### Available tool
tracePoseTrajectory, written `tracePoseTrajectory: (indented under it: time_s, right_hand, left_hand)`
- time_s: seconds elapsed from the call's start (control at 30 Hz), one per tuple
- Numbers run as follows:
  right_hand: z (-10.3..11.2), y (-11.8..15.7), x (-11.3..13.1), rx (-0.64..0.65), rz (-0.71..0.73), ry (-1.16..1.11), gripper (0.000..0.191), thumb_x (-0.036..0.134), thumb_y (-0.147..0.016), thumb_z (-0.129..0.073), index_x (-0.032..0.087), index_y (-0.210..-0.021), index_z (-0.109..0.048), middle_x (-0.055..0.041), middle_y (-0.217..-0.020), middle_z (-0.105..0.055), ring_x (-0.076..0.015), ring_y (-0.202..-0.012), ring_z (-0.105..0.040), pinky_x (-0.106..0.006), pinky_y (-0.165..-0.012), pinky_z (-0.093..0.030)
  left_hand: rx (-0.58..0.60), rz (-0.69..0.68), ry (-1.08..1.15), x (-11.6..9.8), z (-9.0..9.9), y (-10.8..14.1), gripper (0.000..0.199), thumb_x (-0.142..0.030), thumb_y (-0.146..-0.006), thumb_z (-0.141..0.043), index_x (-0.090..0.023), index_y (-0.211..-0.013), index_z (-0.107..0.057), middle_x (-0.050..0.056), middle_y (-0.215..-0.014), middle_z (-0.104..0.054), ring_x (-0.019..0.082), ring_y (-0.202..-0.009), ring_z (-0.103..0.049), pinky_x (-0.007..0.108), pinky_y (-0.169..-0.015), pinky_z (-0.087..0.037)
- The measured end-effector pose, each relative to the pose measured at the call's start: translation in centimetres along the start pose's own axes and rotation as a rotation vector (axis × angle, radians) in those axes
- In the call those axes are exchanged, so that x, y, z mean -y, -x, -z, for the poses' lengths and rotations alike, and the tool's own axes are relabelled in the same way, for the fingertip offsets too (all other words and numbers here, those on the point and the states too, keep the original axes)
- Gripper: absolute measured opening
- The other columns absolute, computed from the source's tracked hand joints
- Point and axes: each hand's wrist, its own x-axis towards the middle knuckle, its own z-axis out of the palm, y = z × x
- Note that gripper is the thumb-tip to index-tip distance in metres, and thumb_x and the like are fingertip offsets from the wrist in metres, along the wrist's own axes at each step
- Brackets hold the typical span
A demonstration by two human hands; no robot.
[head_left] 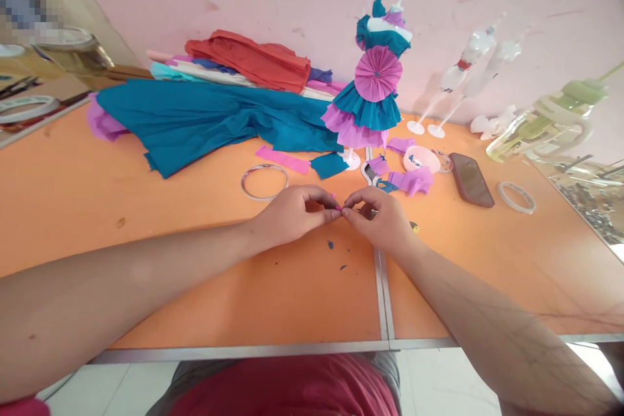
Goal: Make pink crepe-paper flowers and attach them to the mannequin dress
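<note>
My left hand [305,211] and my right hand [375,214] meet over the orange table [244,299], thumbs and forefingers pinched together. Between the fingertips shows a tiny pink scrap [338,208], mostly covered by them; whether both hands grip it is hard to tell, but their tips touch at it. Just behind stands a small dress form [377,71] dressed in teal and purple crepe paper, with a pleated purple rosette on its front. A pink strip [283,159] and a teal piece [329,165] lie near its base.
Teal crepe paper [209,117] spreads at the left, below folded red paper [248,58]. Tape rolls [264,182], a phone [472,179], a pink bowl [422,159] and purple scraps [413,180] lie around. Bare dress forms [463,65] and a bottle [546,117] stand at right.
</note>
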Motion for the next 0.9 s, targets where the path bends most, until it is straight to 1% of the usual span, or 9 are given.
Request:
tracePoseTrajectory:
  time_s: [0.1,0.23,0.3,0.4,0.47,0.57,0.67,0.73,0.9]
  right_hand:
    - [0.04,0.06,0.18,0.003,-0.011,-0.007,0.018,0.040,-0.081,-0.068,0.022,-0.080,-0.069,-0.0006,-0.088,-0.068,-0.0125,-0.065,-0.054,-0.029,-0.062,-0.044]
    - [0.12,0.09,0.24,0.021,-0.081,-0.009,0.019,0.040,-0.082,-0.066,0.021,-0.081,-0.068,0.0008,-0.069,-0.062,-0.0128,-0.057,-0.051,-0.028,-0.055,-0.039]
    - [0.11,0.07,0.20,0.032,-0.097,-0.006,0.019,0.040,-0.083,-0.065,0.021,-0.080,-0.068,0.0014,-0.064,-0.059,-0.0129,-0.056,-0.051,-0.027,-0.052,-0.037]
    - [0.03,0.01,0.14,0.065,-0.088,-0.023,0.021,0.042,-0.083,-0.065,0.022,-0.085,-0.067,0.0002,-0.074,-0.066,-0.0127,-0.058,-0.054,-0.027,-0.052,-0.037]
    - [-0.04,-0.03,0.12,0.085,-0.074,-0.029,0.023,0.045,-0.083,-0.066,0.023,-0.088,-0.068,-0.0002,-0.083,-0.070,-0.0126,-0.061,-0.055,-0.027,-0.054,-0.039]
    - [-0.08,-0.07,0.11,0.074,-0.076,-0.023,0.022,0.043,-0.082,-0.067,0.022,-0.085,-0.069,-0.0003,-0.081,-0.070,-0.0129,-0.063,-0.055,-0.027,-0.057,-0.039]
    - [0.02,-0.12,0.07,0.055,-0.100,-0.055,0.021,0.042,-0.081,-0.067,0.021,-0.083,-0.069,-0.0006,-0.078,-0.070,-0.0130,-0.062,-0.055,-0.028,-0.057,-0.039]
    - [0.14,-0.19,0.03,0.045,-0.111,-0.090,0.023,0.044,-0.081,-0.068,0.021,-0.084,-0.069,-0.0013,-0.082,-0.071,-0.0135,-0.064,-0.056,-0.028,-0.058,-0.041]
    - [0.33,-0.47,-0.19,0.039,-0.150,-0.188,0.028,0.048,-0.081,-0.069,0.020,-0.084,-0.068,-0.0028,-0.086,-0.072,-0.0146,-0.068,-0.059,-0.029,-0.063,-0.044]
  left_hand:
    - [0.020,0.012,0.012,-0.05,0.03,-0.08,0.025,-0.041,-0.085,-0.067,-0.021,-0.093,-0.078,0.004,-0.104,-0.077,0.023,-0.101,-0.068,0.034,-0.093,-0.050]
    - [0.022,0.052,0.043,-0.30,0.17,-0.09,0.028,-0.044,-0.084,-0.066,-0.020,-0.094,-0.077,0.005,-0.101,-0.078,0.024,-0.099,-0.068,0.036,-0.091,-0.050]
    - [0.014,0.073,0.045,-0.39,0.19,-0.08,0.028,-0.045,-0.084,-0.066,-0.021,-0.091,-0.077,0.004,-0.098,-0.078,0.024,-0.096,-0.068,0.036,-0.088,-0.051]
    - [0.007,0.100,0.065,-0.37,0.15,-0.10,0.026,-0.044,-0.082,-0.066,-0.021,-0.086,-0.077,0.003,-0.094,-0.078,0.024,-0.092,-0.069,0.037,-0.088,-0.052]
    - [0.007,0.104,0.084,-0.28,0.12,-0.12,0.027,-0.044,-0.081,-0.067,-0.019,-0.087,-0.077,0.004,-0.096,-0.078,0.025,-0.093,-0.069,0.038,-0.089,-0.052]
    - [0.008,0.099,0.095,-0.16,0.12,-0.14,0.027,-0.042,-0.081,-0.067,-0.020,-0.091,-0.078,0.005,-0.100,-0.078,0.026,-0.097,-0.069,0.038,-0.093,-0.051]
    - [0.013,0.108,0.116,-0.16,0.18,-0.11,0.029,-0.043,-0.084,-0.065,-0.020,-0.096,-0.078,0.004,-0.098,-0.078,0.024,-0.093,-0.069,0.038,-0.091,-0.051]
    - [0.022,0.100,0.119,-0.28,0.24,-0.06,0.033,-0.047,-0.085,-0.065,-0.021,-0.101,-0.078,0.005,-0.100,-0.078,0.024,-0.095,-0.069,0.037,-0.091,-0.052]
    - [0.001,0.069,0.070,-0.63,0.25,0.01,0.052,-0.051,-0.082,-0.070,-0.020,-0.124,-0.070,0.006,-0.107,-0.075,0.025,-0.101,-0.067,0.036,-0.092,-0.051]
